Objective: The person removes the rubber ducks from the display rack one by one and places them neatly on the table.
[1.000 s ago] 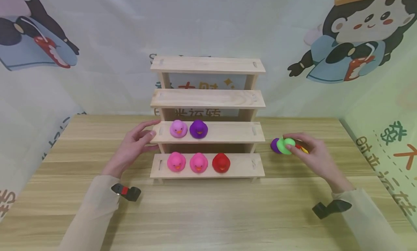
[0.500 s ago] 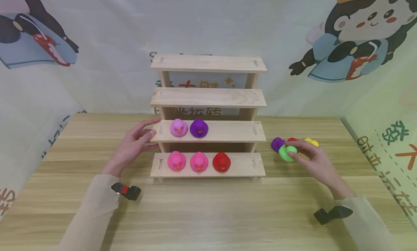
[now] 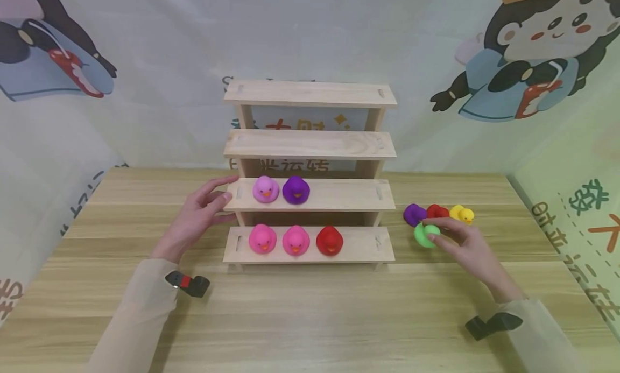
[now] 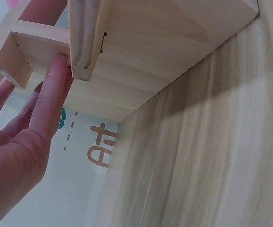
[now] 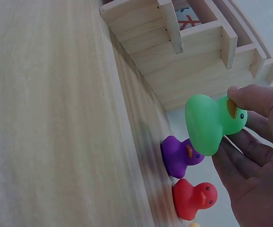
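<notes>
A stepped wooden shelf stands at the middle of the table. My left hand grips the left end of its second board from the bottom, fingers on the board's edge and underside in the left wrist view. Right of the shelf, my right hand pinches a green rubber duck by its head, thumb at the beak. Behind that duck, a purple duck, a red duck and a yellow duck sit in a row on the table.
On the held board sit a light purple duck and a dark purple duck. The bottom board carries two pink ducks, one at the left, and a red one. A printed cloth hangs behind the table.
My right hand has drawn the green duck toward me and slightly right, away from the other ducks, uncovering the red and yellow ones. The left hand stays on the shelf.
</notes>
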`<state>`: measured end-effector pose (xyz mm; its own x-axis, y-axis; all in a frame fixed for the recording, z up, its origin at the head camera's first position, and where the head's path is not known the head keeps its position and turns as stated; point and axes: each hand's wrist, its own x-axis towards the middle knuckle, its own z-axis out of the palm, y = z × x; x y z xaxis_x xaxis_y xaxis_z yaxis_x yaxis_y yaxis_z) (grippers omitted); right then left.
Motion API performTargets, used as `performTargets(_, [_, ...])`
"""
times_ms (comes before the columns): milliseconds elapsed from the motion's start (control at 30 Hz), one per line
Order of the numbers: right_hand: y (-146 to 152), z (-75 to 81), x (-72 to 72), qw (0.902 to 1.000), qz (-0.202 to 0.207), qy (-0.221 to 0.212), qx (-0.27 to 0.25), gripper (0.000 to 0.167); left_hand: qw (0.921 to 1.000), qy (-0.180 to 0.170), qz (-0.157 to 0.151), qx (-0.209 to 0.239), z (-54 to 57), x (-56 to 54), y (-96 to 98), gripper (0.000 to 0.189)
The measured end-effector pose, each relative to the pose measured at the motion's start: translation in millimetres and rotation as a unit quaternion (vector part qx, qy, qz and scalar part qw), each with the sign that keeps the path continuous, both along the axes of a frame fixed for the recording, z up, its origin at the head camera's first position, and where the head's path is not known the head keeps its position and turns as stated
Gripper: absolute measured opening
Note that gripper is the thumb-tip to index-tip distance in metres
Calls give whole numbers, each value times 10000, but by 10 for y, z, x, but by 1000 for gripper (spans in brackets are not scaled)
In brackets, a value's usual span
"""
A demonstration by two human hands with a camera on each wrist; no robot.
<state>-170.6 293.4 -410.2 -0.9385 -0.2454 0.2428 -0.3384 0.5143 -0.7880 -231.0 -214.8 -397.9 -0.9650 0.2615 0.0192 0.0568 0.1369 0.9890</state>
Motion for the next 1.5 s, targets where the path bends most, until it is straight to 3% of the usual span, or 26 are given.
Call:
performTargets(1000, [27, -185, -27, 9995, 294, -78, 2, 29, 10000, 16, 22, 23, 22, -6, -1, 47])
performTargets(1500, [51, -211, -19, 9992, 83, -383, 44, 30, 10000, 11, 2, 39, 5, 5, 11, 47])
